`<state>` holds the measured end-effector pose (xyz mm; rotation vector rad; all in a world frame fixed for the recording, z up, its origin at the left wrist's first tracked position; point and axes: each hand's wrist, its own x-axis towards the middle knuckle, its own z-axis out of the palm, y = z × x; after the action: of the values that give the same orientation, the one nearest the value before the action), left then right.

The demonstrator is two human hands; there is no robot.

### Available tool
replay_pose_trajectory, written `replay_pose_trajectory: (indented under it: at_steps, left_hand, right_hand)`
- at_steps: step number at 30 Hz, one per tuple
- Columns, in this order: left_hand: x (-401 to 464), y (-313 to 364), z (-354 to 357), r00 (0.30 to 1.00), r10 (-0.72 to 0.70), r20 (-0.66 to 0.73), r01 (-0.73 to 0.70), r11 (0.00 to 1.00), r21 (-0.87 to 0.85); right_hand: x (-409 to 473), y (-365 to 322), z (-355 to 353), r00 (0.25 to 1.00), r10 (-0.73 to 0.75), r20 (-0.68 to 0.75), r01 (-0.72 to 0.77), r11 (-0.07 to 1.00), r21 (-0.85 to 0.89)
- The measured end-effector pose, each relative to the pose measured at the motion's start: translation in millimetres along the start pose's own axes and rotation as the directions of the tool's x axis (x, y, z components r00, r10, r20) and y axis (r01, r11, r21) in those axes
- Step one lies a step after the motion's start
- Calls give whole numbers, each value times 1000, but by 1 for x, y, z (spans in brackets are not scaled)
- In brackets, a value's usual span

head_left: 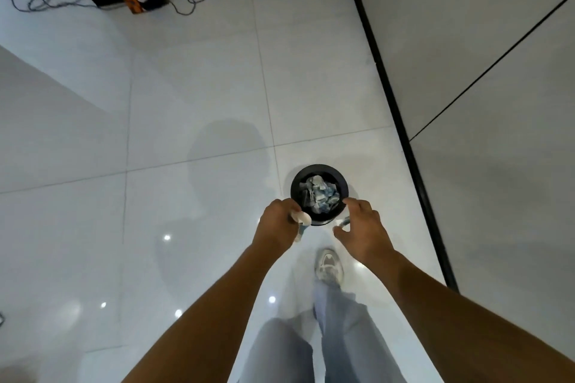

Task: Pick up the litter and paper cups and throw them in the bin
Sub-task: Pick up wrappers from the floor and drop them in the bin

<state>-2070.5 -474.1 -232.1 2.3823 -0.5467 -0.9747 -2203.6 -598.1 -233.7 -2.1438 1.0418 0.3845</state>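
- Paper cup (302, 221) is sitting in the left hand (278, 225), fingers curling round it, beside the bin (319, 194) rim.
- Right hand (362, 228) is pinching a small scrap (342, 222) by the bin.

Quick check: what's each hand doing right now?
Left hand: closed round a white paper cup, beside the black bin.
Right hand: fingers curled over something small and pale at the bin's rim; what it is cannot be told.

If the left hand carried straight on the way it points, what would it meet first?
Most likely the black bin: the left hand, gripping a paper cup, points forward and right at the bin's near rim. Depth is unclear from above; it may pass over the rim instead.
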Motion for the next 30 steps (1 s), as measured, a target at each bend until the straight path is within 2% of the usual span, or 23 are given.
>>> replay_pose_trajectory:
  at_steps: [6, 13, 18, 22, 30]
  left_hand:
    - [82, 1, 35, 998, -46, 35, 46, 999, 9]
    - [164, -25, 94, 998, -55, 7, 55, 998, -8]
    - [218, -38, 131, 988, -6, 153, -5, 998, 67]
    - [239, -52, 142, 982, -37, 185, 4, 985, 175]
    - [219, -81, 116, 983, -85, 166, 48, 976, 215]
  right_hand:
    - [81, 23, 5, 999, 20, 38, -21, 1000, 8]
    - [147, 62, 39, 999, 37, 25, -38, 998, 56]
    - [177, 83, 61, 998, 65, 7, -65, 995, 69]
    - [191, 92, 75, 997, 70, 25, -72, 995, 74]
    - [207, 70, 87, 997, 45, 60, -49, 997, 60]
